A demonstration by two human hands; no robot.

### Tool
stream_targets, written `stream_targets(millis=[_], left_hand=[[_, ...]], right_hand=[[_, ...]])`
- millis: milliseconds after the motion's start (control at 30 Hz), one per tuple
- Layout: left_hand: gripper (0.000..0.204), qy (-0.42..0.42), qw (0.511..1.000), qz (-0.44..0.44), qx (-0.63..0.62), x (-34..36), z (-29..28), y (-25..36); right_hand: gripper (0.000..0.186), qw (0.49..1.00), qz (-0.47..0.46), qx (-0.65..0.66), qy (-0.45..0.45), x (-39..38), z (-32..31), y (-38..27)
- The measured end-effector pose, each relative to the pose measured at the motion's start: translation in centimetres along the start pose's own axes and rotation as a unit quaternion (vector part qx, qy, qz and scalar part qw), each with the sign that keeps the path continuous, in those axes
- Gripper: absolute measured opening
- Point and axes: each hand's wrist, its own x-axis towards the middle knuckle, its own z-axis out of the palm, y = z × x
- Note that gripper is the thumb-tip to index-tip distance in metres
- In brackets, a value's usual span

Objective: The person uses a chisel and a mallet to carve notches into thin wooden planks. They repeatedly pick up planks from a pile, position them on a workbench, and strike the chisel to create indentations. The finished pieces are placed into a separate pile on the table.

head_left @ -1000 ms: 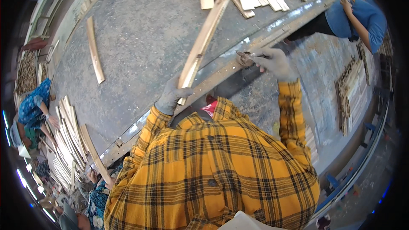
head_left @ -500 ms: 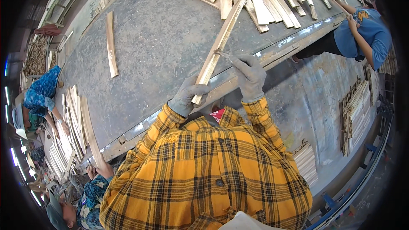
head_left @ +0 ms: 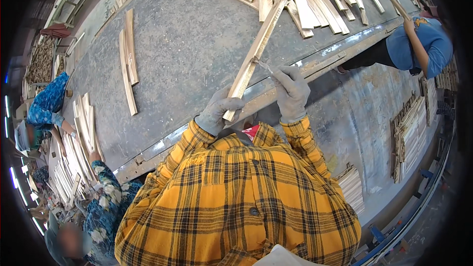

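Observation:
My left hand (head_left: 218, 112), in a grey glove, is closed around the near end of a long, narrow wood strip (head_left: 266, 29). The strip slants away to the upper right, and its far end overlaps a heap of strips on the table. In my gloved right hand (head_left: 291, 91) is a small slim tool (head_left: 264, 65), pinched between thumb and fingers. Its tip meets a dark spot (head_left: 254, 60) on the strip's right edge. My fingers hide most of the tool, and its exact kind cannot be made out.
Loose wood strips (head_left: 315, 7) cover the far part of the grey table (head_left: 182, 44). Two strips (head_left: 127, 64) lie at left. People work at far left, lower left and right, beside more strips. Stacked strips (head_left: 409, 138) stand on the floor at right.
A second strip now lies beside the single one at left. The lower-left person's arm has shifted, and the person at right now holds up a strip. My hands have barely moved.

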Motion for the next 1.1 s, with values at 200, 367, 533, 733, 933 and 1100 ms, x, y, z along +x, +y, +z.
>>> stream_targets(millis=[200, 367, 533, 733, 933, 1100], left_hand=[[0.070, -0.012, 1.000, 0.003, -0.024, -0.4, 0.2, 0.2], [0.070, -0.005, 1.000, 0.001, -0.029, -0.1, 0.1, 0.1], [0.068, 0.004, 1.000, 0.004, -0.026, -0.2, 0.0, 0.2], [0.067, 0.041, 0.997, 0.013, 0.059, -0.3, -0.6, 0.1], [0.074, 0.097, 0.963, 0.135, 0.214, 0.3, -0.9, -0.5], [0.075, 0.114, 0.939, 0.122, 0.301, 0.2, -1.4, -0.6]], right_hand=[[0.025, 0.999, -0.022, -0.024, 0.028, 0.3, 1.3, 1.7], [0.024, 1.000, -0.004, -0.014, 0.025, 0.4, 1.6, 1.5], [0.026, 1.000, -0.017, 0.008, -0.003, -0.5, 1.4, -0.3], [0.026, 1.000, -0.004, -0.014, 0.018, 0.0, 1.5, 1.9], [0.028, 0.999, -0.006, -0.031, 0.008, 0.0, 0.5, 1.4], [0.033, 0.993, -0.041, -0.100, -0.046, 0.1, -0.3, 0.1]])
